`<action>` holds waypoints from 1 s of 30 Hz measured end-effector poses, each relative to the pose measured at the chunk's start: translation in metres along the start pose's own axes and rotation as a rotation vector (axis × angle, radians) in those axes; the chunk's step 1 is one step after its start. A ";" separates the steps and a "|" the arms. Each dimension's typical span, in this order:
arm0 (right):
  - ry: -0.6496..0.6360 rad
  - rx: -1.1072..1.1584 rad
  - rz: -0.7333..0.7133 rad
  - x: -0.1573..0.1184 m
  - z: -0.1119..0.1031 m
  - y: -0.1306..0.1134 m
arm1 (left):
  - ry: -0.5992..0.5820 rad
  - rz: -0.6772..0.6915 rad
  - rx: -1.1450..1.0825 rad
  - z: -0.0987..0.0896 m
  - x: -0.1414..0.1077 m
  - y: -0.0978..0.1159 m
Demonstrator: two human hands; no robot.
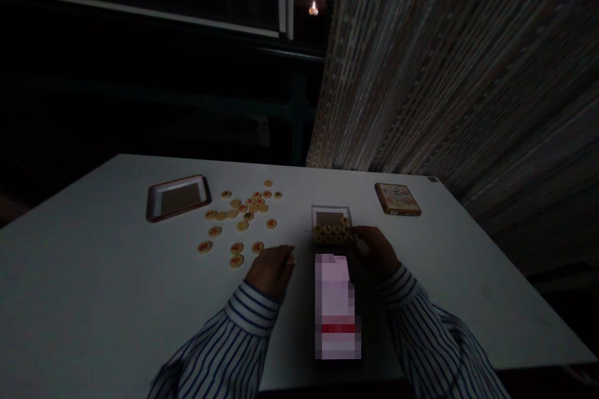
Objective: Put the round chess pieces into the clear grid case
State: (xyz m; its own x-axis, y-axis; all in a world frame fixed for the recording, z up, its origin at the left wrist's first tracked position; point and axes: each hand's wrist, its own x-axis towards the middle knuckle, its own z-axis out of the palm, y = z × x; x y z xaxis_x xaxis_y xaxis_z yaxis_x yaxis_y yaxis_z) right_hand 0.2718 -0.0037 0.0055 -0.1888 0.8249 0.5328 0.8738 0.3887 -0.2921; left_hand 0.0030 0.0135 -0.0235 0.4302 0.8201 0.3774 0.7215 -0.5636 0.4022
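Note:
My left hand (270,269) is closed just above the table, with a round wooden xiangqi piece (291,258) showing at its fingertips. My right hand (375,251) has its curled fingers on the right rim of a small open box (330,209). Rows of xiangqi pieces (329,234) fill the near part of this box, while its far part shows bare bottom. Left of the box, several loose xiangqi pieces (242,225) are scattered, some with red or black characters upward, others blank side up.
Beyond the loose pieces at left lies an open, shallow lid (180,197). A closed, printed box (397,199) sits at the right rear. Between my forearms a lit phone (336,305) rests on the white table (112,280). A string curtain (397,75) hangs behind. The room is dim.

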 end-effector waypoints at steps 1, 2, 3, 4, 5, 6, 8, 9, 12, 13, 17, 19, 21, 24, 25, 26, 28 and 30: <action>0.001 0.000 -0.016 0.001 0.000 -0.004 | -0.007 -0.003 0.004 0.001 0.000 0.000; -0.002 -0.001 -0.031 0.002 0.000 -0.007 | -0.005 -0.010 0.012 0.002 -0.001 0.000; -0.007 -0.003 -0.039 0.004 0.000 -0.011 | 0.009 -0.020 0.023 0.002 0.000 0.001; -0.012 -0.005 -0.040 0.005 0.000 -0.014 | 0.021 -0.029 0.035 0.002 0.000 0.002; -0.018 -0.006 -0.040 0.006 0.000 -0.018 | 0.027 -0.037 0.048 0.001 0.001 0.003; -0.023 -0.006 -0.039 0.008 0.000 -0.021 | 0.022 -0.044 0.063 0.000 0.002 0.004; -0.023 -0.007 -0.042 0.011 0.001 -0.027 | -0.015 -0.056 0.100 -0.005 0.004 0.006; -0.024 -0.006 -0.052 0.012 0.001 -0.030 | -0.035 -0.064 0.122 -0.007 0.006 0.007; -0.008 0.009 -0.092 0.016 0.004 -0.038 | -0.074 -0.093 0.201 -0.012 0.010 0.010; -0.003 0.019 -0.109 0.017 0.005 -0.041 | -0.079 -0.105 0.226 -0.013 0.011 0.011; 0.002 0.042 -0.163 0.021 0.013 -0.054 | -0.062 -0.121 0.279 -0.016 0.012 0.014; 0.002 0.035 -0.181 0.021 0.018 -0.059 | -0.040 -0.126 0.297 -0.016 0.012 0.015; 0.004 0.034 -0.187 0.020 0.021 -0.060 | -0.018 -0.127 0.304 -0.014 0.011 0.014; 0.039 0.044 -0.154 0.016 0.023 -0.053 | 0.039 -0.099 0.282 -0.010 0.008 0.009; 0.061 0.047 -0.135 0.014 0.023 -0.049 | 0.070 -0.084 0.267 -0.008 0.006 0.007; 0.085 0.046 -0.114 0.012 0.023 -0.045 | 0.104 -0.067 0.247 -0.005 0.004 0.004; 0.143 0.055 -0.092 0.009 0.022 -0.036 | 0.165 -0.021 0.190 -0.002 0.001 -0.001; 0.205 0.072 -0.018 0.007 0.021 -0.029 | 0.195 0.028 0.121 -0.001 -0.003 -0.005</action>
State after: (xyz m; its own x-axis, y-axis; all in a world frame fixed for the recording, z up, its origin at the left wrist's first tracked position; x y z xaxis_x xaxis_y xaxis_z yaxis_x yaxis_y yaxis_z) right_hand 0.2355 -0.0008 0.0009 -0.1025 0.7194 0.6870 0.8356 0.4369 -0.3329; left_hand -0.0020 0.0139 -0.0259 0.3466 0.7631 0.5455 0.7757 -0.5602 0.2907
